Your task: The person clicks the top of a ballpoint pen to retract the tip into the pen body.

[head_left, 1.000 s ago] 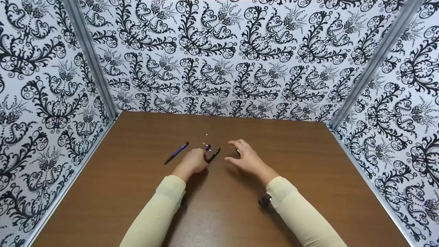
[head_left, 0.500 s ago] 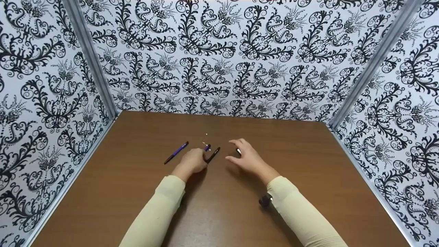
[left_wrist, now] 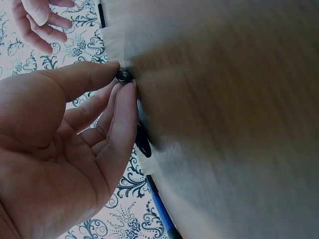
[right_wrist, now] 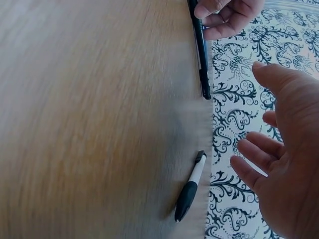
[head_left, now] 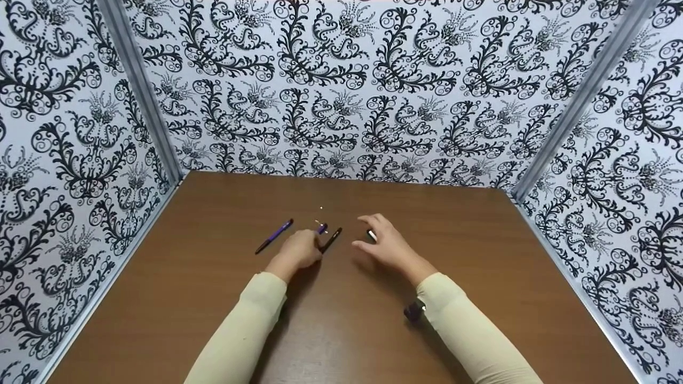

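My left hand pinches a black pen between thumb and index finger, low over the brown table. In the left wrist view the pen's dark end shows between the fingertips, and the right wrist view shows its long black barrel. A purple-blue piece pokes out just beyond the left hand, mostly hidden by it. My right hand hovers with fingers spread and holds nothing. Close by it, a white pen with black ends lies on the table, partly hidden by that hand in the head view.
A blue pen with black ends lies left of the left hand. Tiny pale specks show beyond the hands. Patterned walls enclose the brown table at the back and both sides. A dark device sits at the right wrist.
Both hands have barely moved. The right hand has shifted very slightly away and to the right, and a little more of the white pen shows beside it.
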